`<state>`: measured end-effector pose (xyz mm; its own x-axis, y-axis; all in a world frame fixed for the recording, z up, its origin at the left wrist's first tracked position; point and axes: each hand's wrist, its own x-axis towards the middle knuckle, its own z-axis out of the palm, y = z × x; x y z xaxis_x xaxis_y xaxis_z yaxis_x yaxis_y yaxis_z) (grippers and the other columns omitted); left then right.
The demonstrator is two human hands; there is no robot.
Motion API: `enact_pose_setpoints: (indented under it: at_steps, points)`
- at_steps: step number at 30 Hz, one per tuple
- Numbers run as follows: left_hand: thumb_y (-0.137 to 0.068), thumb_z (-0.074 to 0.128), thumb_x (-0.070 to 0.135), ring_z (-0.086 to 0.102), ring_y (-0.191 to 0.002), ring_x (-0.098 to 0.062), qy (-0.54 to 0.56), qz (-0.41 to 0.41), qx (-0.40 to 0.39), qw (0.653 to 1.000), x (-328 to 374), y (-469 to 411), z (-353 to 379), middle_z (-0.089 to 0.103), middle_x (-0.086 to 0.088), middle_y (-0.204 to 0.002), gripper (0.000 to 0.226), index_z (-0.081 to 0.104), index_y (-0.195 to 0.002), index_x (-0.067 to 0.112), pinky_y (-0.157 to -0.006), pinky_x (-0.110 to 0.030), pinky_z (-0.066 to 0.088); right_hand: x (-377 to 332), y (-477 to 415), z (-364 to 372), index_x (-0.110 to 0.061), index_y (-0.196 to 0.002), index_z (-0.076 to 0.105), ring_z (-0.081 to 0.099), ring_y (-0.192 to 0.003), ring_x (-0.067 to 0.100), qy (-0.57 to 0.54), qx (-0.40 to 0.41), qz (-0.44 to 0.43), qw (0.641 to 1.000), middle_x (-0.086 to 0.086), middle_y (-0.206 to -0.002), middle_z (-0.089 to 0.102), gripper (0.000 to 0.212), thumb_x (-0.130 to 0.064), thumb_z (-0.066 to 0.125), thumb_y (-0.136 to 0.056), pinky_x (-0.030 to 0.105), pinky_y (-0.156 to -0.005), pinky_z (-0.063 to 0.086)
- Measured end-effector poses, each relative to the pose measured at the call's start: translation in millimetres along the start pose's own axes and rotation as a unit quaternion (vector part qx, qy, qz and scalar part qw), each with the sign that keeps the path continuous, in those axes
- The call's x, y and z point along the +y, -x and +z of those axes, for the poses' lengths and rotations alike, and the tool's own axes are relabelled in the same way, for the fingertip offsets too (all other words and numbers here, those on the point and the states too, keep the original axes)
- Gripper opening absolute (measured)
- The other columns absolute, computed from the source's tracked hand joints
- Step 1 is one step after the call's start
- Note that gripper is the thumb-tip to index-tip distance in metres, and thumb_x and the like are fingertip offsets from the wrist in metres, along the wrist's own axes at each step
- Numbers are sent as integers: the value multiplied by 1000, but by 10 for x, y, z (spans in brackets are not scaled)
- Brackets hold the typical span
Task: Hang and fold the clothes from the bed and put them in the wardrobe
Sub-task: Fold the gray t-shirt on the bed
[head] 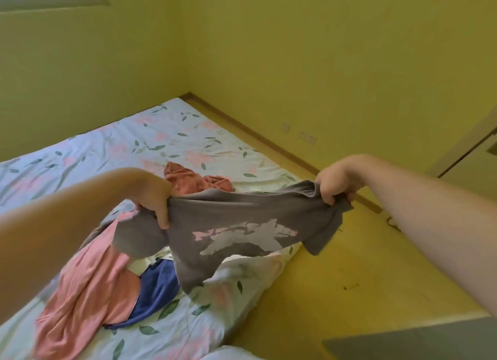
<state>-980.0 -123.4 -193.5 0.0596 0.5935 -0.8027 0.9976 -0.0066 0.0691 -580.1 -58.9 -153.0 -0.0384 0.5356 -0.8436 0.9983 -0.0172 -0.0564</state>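
Fingers (163, 218) of your left hand (152, 198) and right hand (332, 183) gripped the grey T-shirt (231, 222) by its shoulders, spread above the bed (166, 136).

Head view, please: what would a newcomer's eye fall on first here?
The grey printed T-shirt stretched in mid-frame, gripped at either end by the left hand and right hand. Below it on the floral bedsheet lie a pink garment, a blue garment and, farther back, a crumpled orange garment.

Bare left hand (153, 198), bare right hand (334, 183)
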Motion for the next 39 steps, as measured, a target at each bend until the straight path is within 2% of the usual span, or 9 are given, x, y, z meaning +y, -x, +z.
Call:
enact_pose_setpoints:
  at_steps: [4,7,12,15,18,27,31,35,39]
  points:
    - [-80,67,-13,73,-100,-30,131,-30,-219,966,-57,-65,-21,77,-13,-104,30,80,-96,9,-92,-43,58,-56,-81,-72,-10,-131,66,68,-113,29,-54,-201,29,978,11,-124,71,50,-22,80,-84,37,-89,51]
    - [-76,64,-10,68,-111,-39,145,-54,-233,960,-94,-238,-122,73,-21,-114,37,77,-108,3,-93,-45,57,-184,-216,-177,-8,-136,63,63,-122,29,-8,-241,44,969,12,-135,65,65,-27,83,-78,37,-97,48]
    - [-70,88,27,74,-92,-29,72,-110,-71,989,-157,-810,-349,75,-10,-103,49,71,-112,10,-73,-34,62,-347,-791,-393,4,-129,63,59,-124,38,29,-117,107,987,20,-131,64,75,-30,90,-68,47,-109,45]
    - [-74,81,47,67,-83,-24,-34,-106,128,985,-90,-1262,-430,64,0,-84,48,71,-107,14,-75,-33,56,-446,-1307,-569,-1,-117,66,64,-105,34,154,18,66,986,15,-121,65,50,-35,82,-84,41,-90,55]
    - [-79,70,36,60,-77,-27,-30,-152,225,962,-13,-1819,-470,50,3,-74,29,70,-101,18,-74,-37,56,-492,-1880,-842,-12,-104,62,64,-99,30,266,102,19,958,8,-109,63,35,-34,81,-84,37,-78,53]
    - [-69,85,29,65,-87,-35,169,-276,191,927,243,-3573,-335,66,-10,-96,38,67,-100,17,-74,-43,56,-214,-4306,-1332,-19,-83,49,53,-89,27,293,174,-13,940,2,-82,46,11,-12,55,-89,33,-77,44]
    - [-84,58,13,63,-99,-42,239,-336,224,883,261,-4339,-299,64,-19,-110,23,65,-106,13,-79,-46,51,-102,-5347,-1347,-11,-84,57,63,-86,30,98,201,-14,975,8,-86,57,6,-9,55,-89,35,-72,55]
    - [-88,53,5,61,-101,-46,262,-345,248,866,111,-5009,-299,65,-26,-111,22,67,-105,5,-88,-48,51,60,-6147,-1301,-10,-79,51,50,-63,24,-83,196,-24,977,9,-79,55,10,-9,52,-89,28,-49,30]
    - [-85,54,0,60,-103,-47,240,-356,288,856,-84,-5521,-397,65,-27,-111,27,68,-107,3,-92,-49,52,118,-6715,-1291,-11,-104,50,57,-88,36,-121,229,-56,964,15,-105,59,12,-15,55,-94,34,-62,40]
